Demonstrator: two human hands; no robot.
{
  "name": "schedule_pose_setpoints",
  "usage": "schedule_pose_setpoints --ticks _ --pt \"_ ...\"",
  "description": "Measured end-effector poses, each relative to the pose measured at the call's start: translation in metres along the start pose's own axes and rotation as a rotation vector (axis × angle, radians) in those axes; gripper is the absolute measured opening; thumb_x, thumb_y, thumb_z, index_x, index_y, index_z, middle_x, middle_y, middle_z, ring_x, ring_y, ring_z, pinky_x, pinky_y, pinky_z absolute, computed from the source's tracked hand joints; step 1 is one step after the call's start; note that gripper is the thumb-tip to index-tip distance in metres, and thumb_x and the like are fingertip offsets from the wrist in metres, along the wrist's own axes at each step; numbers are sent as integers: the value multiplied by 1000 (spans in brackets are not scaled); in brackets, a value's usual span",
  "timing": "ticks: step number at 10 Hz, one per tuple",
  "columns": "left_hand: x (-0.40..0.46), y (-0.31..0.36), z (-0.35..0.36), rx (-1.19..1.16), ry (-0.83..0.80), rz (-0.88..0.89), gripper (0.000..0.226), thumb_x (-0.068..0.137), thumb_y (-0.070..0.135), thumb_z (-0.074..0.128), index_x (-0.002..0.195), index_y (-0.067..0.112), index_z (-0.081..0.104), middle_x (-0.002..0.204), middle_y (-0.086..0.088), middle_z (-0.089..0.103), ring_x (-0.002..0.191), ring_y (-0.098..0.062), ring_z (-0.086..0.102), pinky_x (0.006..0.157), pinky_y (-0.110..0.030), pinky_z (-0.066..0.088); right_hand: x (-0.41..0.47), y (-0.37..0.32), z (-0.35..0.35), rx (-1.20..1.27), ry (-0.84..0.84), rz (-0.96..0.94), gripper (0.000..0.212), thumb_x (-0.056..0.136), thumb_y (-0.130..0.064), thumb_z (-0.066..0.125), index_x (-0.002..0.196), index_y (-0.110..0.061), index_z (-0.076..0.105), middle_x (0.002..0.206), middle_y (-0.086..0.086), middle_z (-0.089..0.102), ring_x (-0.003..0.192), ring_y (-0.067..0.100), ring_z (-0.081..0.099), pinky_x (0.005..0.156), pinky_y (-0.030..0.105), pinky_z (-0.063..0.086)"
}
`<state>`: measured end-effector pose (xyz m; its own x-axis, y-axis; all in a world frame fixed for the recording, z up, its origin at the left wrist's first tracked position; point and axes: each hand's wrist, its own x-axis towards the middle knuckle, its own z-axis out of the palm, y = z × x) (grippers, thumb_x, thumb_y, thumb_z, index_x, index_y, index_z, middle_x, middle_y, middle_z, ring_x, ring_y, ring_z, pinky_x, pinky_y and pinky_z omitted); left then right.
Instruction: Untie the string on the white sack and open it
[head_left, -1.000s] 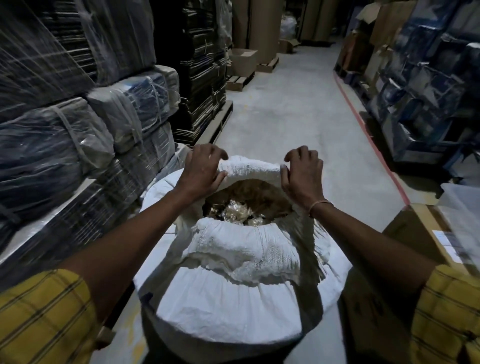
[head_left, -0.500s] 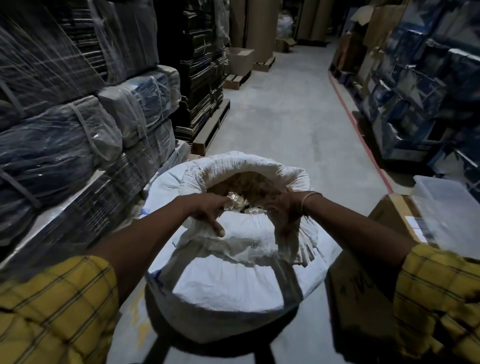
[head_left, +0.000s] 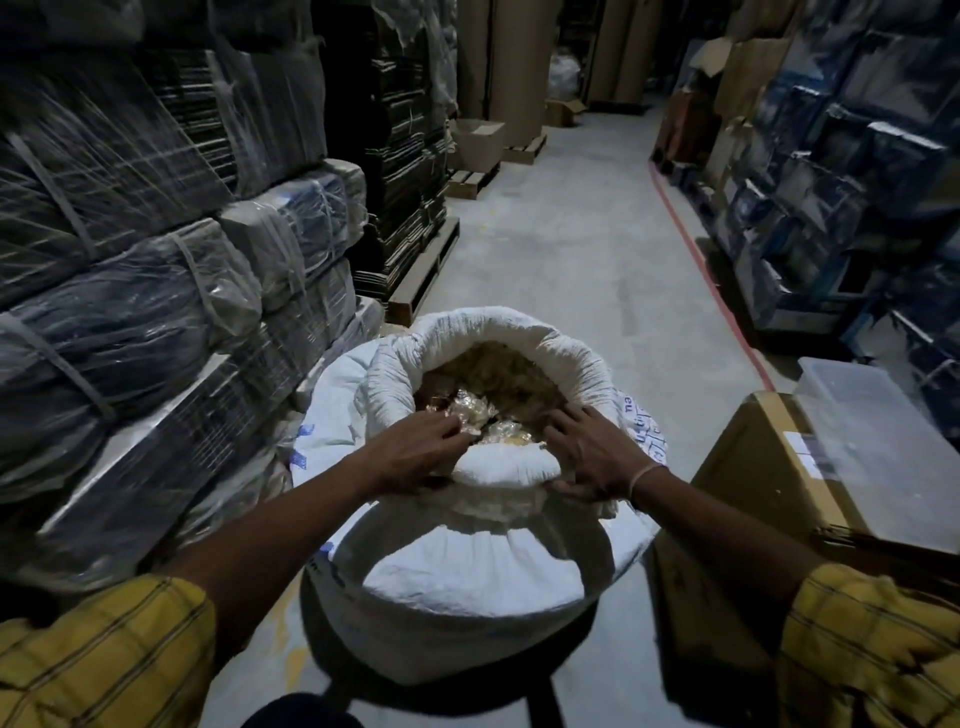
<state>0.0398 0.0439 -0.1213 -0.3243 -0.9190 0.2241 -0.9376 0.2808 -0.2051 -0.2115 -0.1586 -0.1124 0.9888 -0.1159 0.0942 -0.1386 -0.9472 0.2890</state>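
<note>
The white sack (head_left: 467, 577) stands on the floor in front of me, its mouth wide open and its rim (head_left: 498, 325) rolled down into a thick collar. Inside lie several small shiny wrapped packets (head_left: 470, 410) on brown material. My left hand (head_left: 415, 454) rests on the near rim at the left, its fingers curled over the edge into the opening. At the near rim on the right, my right hand (head_left: 587, 452) lies with fingers spread over the rolled cloth, thumb under it. No string is visible.
Plastic-wrapped bundles (head_left: 130, 322) are stacked tight on the left of the sack. A cardboard box (head_left: 748, 499) with a clear plastic tub (head_left: 872, 441) on it stands at the right. Blue cartons (head_left: 841, 182) line the right wall behind a red floor line (head_left: 696, 249). The concrete aisle (head_left: 571, 234) runs ahead.
Both hands moved from the far rim of the sack to the near rim. The near rim is now rolled lower and the mouth is wider.
</note>
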Motion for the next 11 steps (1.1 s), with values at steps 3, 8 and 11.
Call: schedule_pose_setpoints --ticks 3,8,11 --pt "9 -14 -15 -11 88 -433 57 97 53 48 144 22 53 156 -15 46 144 -39 43 111 -52 39 25 1 -21 155 258 324 74 91 -64 47 144 -13 51 150 18 47 141 42 38 121 54 26" --pt "87 -88 32 -109 -244 -659 83 104 56 43 168 27 -1 174 -9 -19 162 -35 -12 126 -66 1 93 52 46 204 -56 610 92 88 -75 28 163 -30 0 171 9 -14 156 40 -15 119 71 -3" --pt "92 -105 -57 -251 -265 -592 77 104 53 36 168 16 13 175 -16 -3 162 -39 -1 126 -66 4 82 76 -50 384 -149 657 90 89 -76 14 162 -28 -7 171 6 -14 158 33 -11 121 67 -5"
